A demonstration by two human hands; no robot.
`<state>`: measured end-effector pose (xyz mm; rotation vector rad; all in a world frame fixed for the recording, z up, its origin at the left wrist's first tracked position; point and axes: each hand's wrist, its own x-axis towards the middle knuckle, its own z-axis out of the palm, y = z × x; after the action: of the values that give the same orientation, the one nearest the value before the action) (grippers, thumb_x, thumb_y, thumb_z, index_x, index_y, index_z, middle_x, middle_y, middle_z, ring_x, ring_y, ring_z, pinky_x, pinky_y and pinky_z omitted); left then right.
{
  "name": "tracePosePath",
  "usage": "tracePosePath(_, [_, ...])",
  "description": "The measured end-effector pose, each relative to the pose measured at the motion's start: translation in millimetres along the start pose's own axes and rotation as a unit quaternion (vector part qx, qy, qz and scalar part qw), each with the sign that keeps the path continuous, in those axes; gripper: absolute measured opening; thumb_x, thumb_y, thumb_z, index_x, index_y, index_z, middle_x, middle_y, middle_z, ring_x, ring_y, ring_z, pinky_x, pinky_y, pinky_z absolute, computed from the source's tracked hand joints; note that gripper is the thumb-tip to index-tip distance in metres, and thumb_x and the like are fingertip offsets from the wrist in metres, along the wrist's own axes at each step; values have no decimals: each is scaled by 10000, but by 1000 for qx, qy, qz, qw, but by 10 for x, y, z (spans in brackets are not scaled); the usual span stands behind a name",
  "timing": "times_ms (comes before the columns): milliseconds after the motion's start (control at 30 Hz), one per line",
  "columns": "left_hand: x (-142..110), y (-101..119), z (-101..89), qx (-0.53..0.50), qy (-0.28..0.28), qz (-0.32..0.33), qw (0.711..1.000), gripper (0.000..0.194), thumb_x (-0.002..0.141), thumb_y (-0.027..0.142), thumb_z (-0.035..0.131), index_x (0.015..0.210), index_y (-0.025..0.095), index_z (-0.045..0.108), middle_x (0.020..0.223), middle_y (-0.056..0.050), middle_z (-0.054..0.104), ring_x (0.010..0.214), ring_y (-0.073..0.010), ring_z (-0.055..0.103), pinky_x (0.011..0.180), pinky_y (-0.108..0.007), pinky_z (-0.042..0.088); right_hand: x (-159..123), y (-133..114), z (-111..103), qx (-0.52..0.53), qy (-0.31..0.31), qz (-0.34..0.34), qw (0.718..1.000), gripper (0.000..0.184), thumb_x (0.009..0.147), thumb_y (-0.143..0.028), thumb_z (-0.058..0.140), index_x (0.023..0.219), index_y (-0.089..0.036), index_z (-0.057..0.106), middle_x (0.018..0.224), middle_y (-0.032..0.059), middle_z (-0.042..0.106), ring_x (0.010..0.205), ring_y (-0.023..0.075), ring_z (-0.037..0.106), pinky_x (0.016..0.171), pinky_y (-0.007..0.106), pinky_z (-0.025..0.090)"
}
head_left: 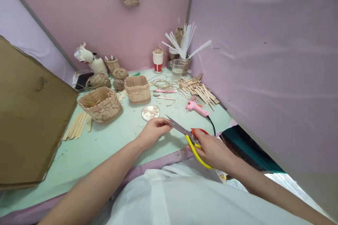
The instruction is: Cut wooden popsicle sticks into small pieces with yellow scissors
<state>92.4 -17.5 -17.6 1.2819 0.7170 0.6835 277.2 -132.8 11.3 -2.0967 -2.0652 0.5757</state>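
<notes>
My right hand [211,147] grips a pair of scissors [181,127] by handles that show yellow and orange-red. The blades point left, toward the fingertips of my left hand [153,133]. Those fingers are pinched together at the blade tip; whatever lies between them is too small or hidden to name. Just beyond my left hand rests a small round dish [150,112] with light wooden bits in it. Behind it stands a wooden basket [137,89], and a second one [101,105] sits further left with thin sticks inside.
A pink glue gun [196,107] with a black cord lies right, near a pile of wooden sticks [200,89]. Twine balls [98,81], a paper cup [157,60] and a clear cup [177,70] stand at the back. Cardboard [31,112] leans at left; flat strips [76,126] lie beside it.
</notes>
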Motion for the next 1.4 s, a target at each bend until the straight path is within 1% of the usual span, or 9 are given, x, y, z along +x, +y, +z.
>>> tracePosePath(400, [9, -36, -16, 2, -6, 1, 1000, 109, 632, 224, 653, 721, 172, 686, 722, -13, 643, 752, -158, 548, 716, -265, 393, 3, 11, 16, -24, -3, 14, 1000, 204, 835, -418, 446, 834, -219, 399, 653, -26, 546, 473, 119, 418, 463, 232, 192])
tracePosePath(467, [8, -33, -11, -5, 1, -6, 1000, 108, 622, 239, 672, 708, 174, 685, 711, -7, 638, 714, -141, 537, 685, -253, 388, 8, 18, 8, 25, -10, 11, 1000, 212, 839, -419, 435, 809, -214, 389, 675, -25, 529, 495, 110, 408, 477, 227, 221])
tracePosePath(533, [3, -16, -2, -19, 9, -20, 1000, 138, 609, 268, 696, 713, 178, 687, 700, -3, 634, 660, -118, 517, 641, -239, 378, 11, 16, -18, 124, -38, -5, 992, 228, 855, -416, 401, 757, -212, 370, 679, -31, 489, 535, 106, 403, 496, 220, 261])
tracePosePath(633, [-6, 22, 11, -45, 25, -46, 998, 228, 572, 315, 731, 743, 170, 693, 700, -16, 630, 611, -99, 495, 598, -234, 369, 14, 4, -70, 272, -86, -13, 958, 273, 869, -418, 366, 693, -212, 336, 619, -53, 390, 540, 97, 357, 493, 209, 284])
tracePosePath(767, [-14, 50, 19, -64, 26, -39, 997, 282, 566, 312, 744, 793, 159, 678, 730, -26, 615, 629, -98, 504, 599, -228, 384, 24, 3, -90, 337, -95, 11, 937, 267, 858, -427, 389, 702, -213, 350, 557, -73, 337, 495, 85, 304, 456, 200, 254])
tracePosePath(900, [-10, 42, 18, -63, 23, -20, 998, 246, 578, 286, 743, 770, 160, 653, 684, 1, 588, 616, -84, 501, 582, -207, 376, 43, 12, -61, 341, -89, 30, 935, 294, 838, -457, 415, 693, -207, 359, 554, -73, 340, 495, 81, 307, 449, 196, 245])
tracePosePath(1067, [-3, 26, 15, -73, 30, -34, 996, 263, 584, 284, 739, 807, 166, 663, 732, -7, 613, 629, -82, 518, 601, -213, 388, 46, -24, -61, 344, -66, 33, 936, 298, 845, -474, 378, 716, -205, 375, 589, -67, 329, 523, 88, 307, 469, 205, 267])
tracePosePath(1233, [-8, 40, 19, -100, 40, -44, 993, 239, 602, 259, 730, 803, 149, 663, 728, -16, 612, 654, -91, 532, 636, -225, 417, 44, -82, -9, 278, -40, 28, 959, 251, 838, -437, 391, 732, -215, 341, 676, -47, 413, 606, 114, 389, 549, 233, 324])
tracePosePath(1400, [-28, 80, 35, -132, 17, -19, 991, 131, 632, 199, 692, 727, 146, 618, 688, -12, 619, 673, -105, 559, 665, -244, 436, 59, -118, 129, 184, -20, 29, 982, 248, 797, -445, 469, 834, -223, 364, 808, -5, 527, 628, 141, 475, 550, 238, 310])
